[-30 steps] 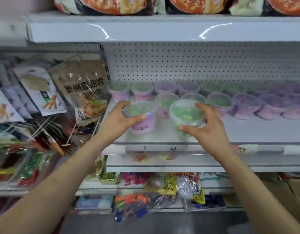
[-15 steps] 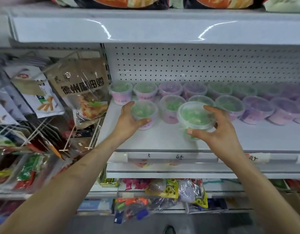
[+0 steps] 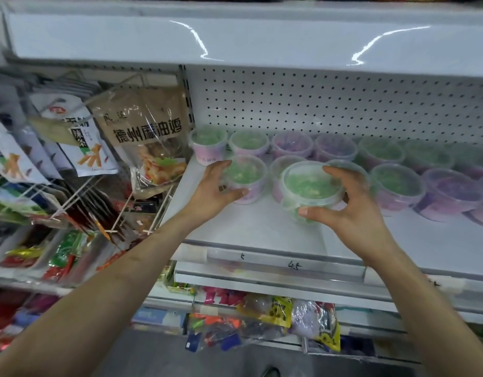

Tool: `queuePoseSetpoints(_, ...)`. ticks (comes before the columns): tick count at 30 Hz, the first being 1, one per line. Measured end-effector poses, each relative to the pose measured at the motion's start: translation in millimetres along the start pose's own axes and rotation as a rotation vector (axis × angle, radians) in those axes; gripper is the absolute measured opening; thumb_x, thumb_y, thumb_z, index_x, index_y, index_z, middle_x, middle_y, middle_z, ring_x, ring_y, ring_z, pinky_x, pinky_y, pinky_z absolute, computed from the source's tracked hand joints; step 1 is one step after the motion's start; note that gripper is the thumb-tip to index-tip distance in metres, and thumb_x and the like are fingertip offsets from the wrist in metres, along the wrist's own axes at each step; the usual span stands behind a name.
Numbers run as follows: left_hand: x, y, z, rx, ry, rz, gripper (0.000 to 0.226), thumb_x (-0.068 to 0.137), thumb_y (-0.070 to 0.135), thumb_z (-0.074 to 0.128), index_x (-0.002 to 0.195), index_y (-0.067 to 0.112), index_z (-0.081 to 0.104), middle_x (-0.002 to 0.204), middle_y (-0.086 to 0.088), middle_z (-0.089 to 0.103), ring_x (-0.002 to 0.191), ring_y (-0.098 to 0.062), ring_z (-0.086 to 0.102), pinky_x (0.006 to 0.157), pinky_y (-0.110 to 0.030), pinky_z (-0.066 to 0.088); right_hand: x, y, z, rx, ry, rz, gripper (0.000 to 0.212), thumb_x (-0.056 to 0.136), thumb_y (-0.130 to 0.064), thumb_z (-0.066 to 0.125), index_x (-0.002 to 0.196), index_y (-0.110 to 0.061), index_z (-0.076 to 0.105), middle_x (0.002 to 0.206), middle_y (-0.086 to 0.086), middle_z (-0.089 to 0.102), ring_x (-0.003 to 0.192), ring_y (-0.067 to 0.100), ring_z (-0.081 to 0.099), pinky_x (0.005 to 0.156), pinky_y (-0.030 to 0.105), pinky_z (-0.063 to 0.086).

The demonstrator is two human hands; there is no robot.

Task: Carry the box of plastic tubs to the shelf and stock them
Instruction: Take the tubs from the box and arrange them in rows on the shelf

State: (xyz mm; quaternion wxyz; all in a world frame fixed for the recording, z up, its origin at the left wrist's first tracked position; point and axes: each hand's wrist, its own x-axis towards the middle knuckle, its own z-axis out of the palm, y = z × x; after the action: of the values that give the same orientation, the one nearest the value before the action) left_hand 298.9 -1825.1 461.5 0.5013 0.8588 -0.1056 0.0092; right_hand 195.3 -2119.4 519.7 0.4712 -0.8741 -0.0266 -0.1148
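A: What is the left hand (image 3: 217, 187) doing?

B: It is gripping a pink-walled tub with green contents (image 3: 244, 178), thumb in front and fingers around its left side. The tub is sitting on the white shelf (image 3: 262, 227), just in front of another green-filled tub (image 3: 207, 144) in the back row.

A: And the right hand (image 3: 349, 205)?

B: It is grasping a clear-lidded tub of green pieces (image 3: 311, 187), thumb under the near edge and fingers curling over the far rim. I cannot tell whether that tub is resting on the shelf or hanging just above it.

A: What is standing around them?

B: More tubs are lining the shelf: green ones (image 3: 397, 186) and purple-filled ones (image 3: 452, 194) toward the right. A hanging snack bag (image 3: 148, 137) is dangling to the left.
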Motion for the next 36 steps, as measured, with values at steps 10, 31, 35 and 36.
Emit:
queuePoseSetpoints(10, 7.6, -7.6, 1.1, -0.069, -0.007, -0.036, 0.089, 0.083, 0.045, 0.084, 0.157, 0.028, 0.039, 0.152, 0.005, 0.036, 0.142, -0.015, 0.042, 0.12, -0.042, 0.04, -12.7, -13.6, 15.0, 0.005, -0.095, -0.055, 0.09, 0.064, -0.049, 0.096, 0.142, -0.042, 0.052, 0.146, -0.017, 0.045, 0.133, 0.005, 0.046, 0.115, 0.035, 0.041)
queuePoseSetpoints(31, -48.8, -36.8, -134.8, 0.322, -0.124, 0.156, 0.071, 0.09, 0.049, 0.076, 0.15, 0.02, 0.051, 0.148, 0.0, 0.045, 0.137, -0.014, 0.042, 0.106, -0.021, 0.03, -19.3, -100.9, 281.0, -0.083, 0.248, -0.026, 0.095, 0.068, -0.034, 0.09, 0.145, -0.006, 0.043, 0.141, 0.011, 0.037, 0.133, 0.029, 0.045, 0.103, 0.019, 0.036)
queuePoseSetpoints(35, -25.9, -46.5, -143.5, 0.354, -0.208, 0.164, 0.064, 0.094, 0.044, 0.073, 0.149, 0.02, 0.054, 0.154, -0.002, 0.049, 0.143, -0.019, 0.044, 0.114, -0.026, 0.031, -24.7, -104.2, 290.4, -0.118, 0.255, -0.028, 0.096, 0.07, -0.033, 0.09, 0.146, -0.005, 0.04, 0.141, 0.012, 0.036, 0.131, 0.03, 0.043, 0.105, 0.027, 0.041)
queuePoseSetpoints(36, -20.1, -47.3, -144.6, 0.341, -0.232, 0.16, 0.065, 0.092, 0.05, 0.07, 0.149, 0.022, 0.055, 0.154, 0.001, 0.051, 0.141, -0.017, 0.046, 0.117, -0.03, 0.033, -27.0, -103.9, 289.9, -0.115, 0.257, -0.029, 0.095, 0.071, -0.032, 0.09, 0.147, -0.006, 0.039, 0.142, 0.01, 0.035, 0.131, 0.028, 0.042, 0.105, 0.029, 0.042)
